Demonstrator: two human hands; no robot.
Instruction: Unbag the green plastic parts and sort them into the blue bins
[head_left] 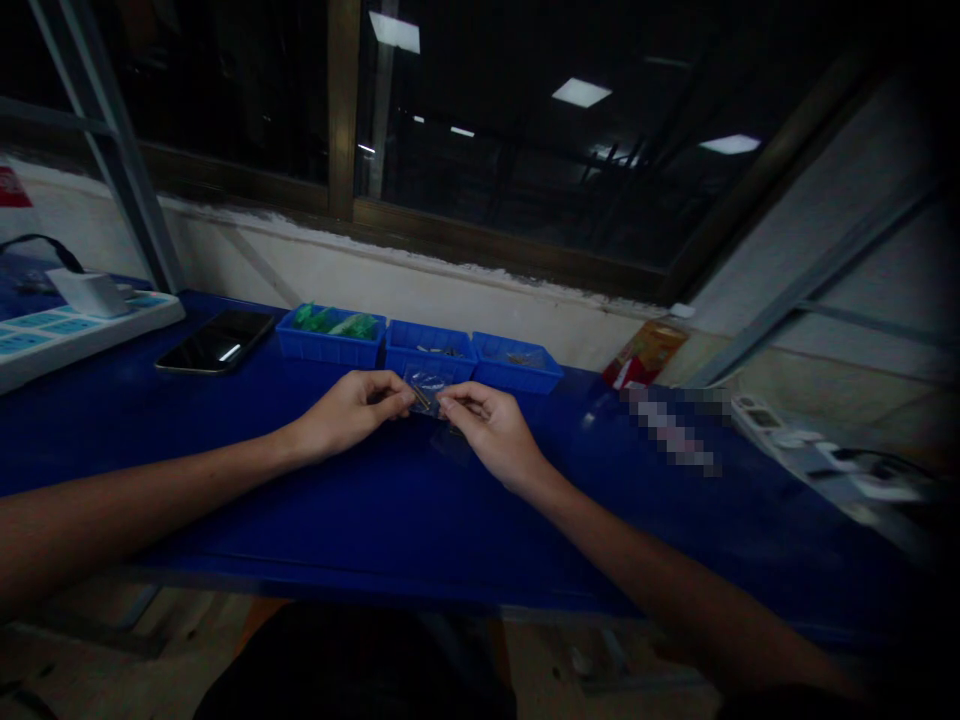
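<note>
A small clear plastic bag (427, 383) is stretched between my two hands, just in front of the middle blue bin. Thin brass-coloured pieces show inside it, too small to name. My left hand (358, 410) pinches the bag's left side between thumb and fingers. On the other side, my right hand (491, 425) pinches the right edge, fingers bent. Below the right fingertips lies something clear and filmy on the table, hard to make out. The left blue bin (330, 345) holds green plastic; the middle bin (427, 340) and right bin (517, 375) hold small pieces.
On the blue table (337, 530) a phone (216, 342) lies left of the bins, beside a white power strip (90, 335) with a plugged-in charger. At the right are an orange-and-red packet (649, 355) and another power strip (795, 440). A wall and window stand behind.
</note>
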